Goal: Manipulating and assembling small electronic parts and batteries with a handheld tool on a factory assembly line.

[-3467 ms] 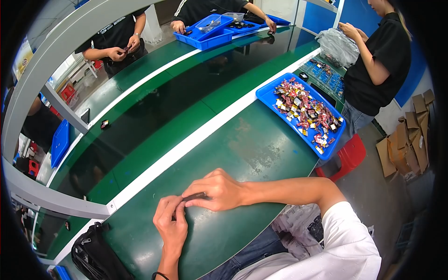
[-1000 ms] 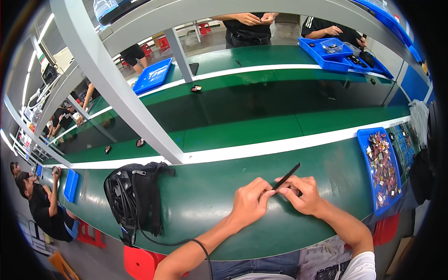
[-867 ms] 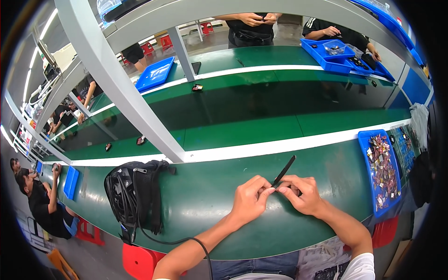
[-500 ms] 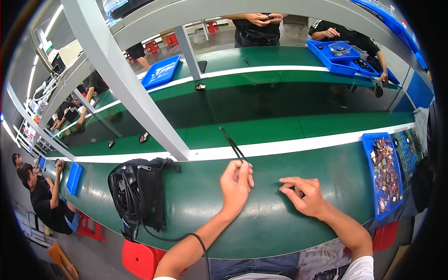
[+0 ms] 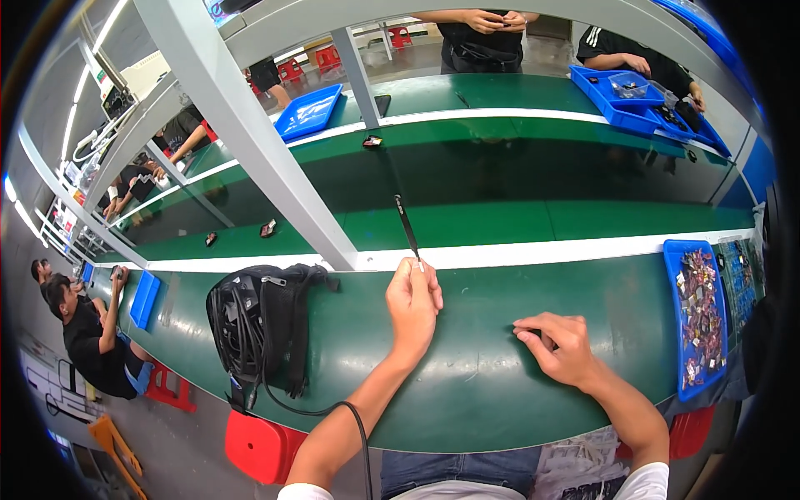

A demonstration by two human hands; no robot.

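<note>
My left hand [image 5: 412, 304] is closed around one end of a pair of black tweezers [image 5: 406, 225]. The tweezers point up and away, over the white strip and the green surface behind the bench. Low over the right half of the green bench, my right hand [image 5: 560, 346] has its thumb and index fingertip pressed together. Whatever those fingers pinch, if anything, is hidden or too small to make out. To the left of my left hand lies a black mesh bag [image 5: 258, 325] with a coiled cable.
A blue tray [image 5: 698, 367] of small mixed parts sits at the bench's right end, beside green circuit boards [image 5: 737, 275]. A grey post [image 5: 250, 142] slants up at the left. Small parts [image 5: 267, 227] lie on the green conveyor. Co-workers sit across and at far left.
The tweezers have turned more upright, and their two prongs now look like one strip. My right thumb and index fingertip have come together. The whole view has shifted slightly.
</note>
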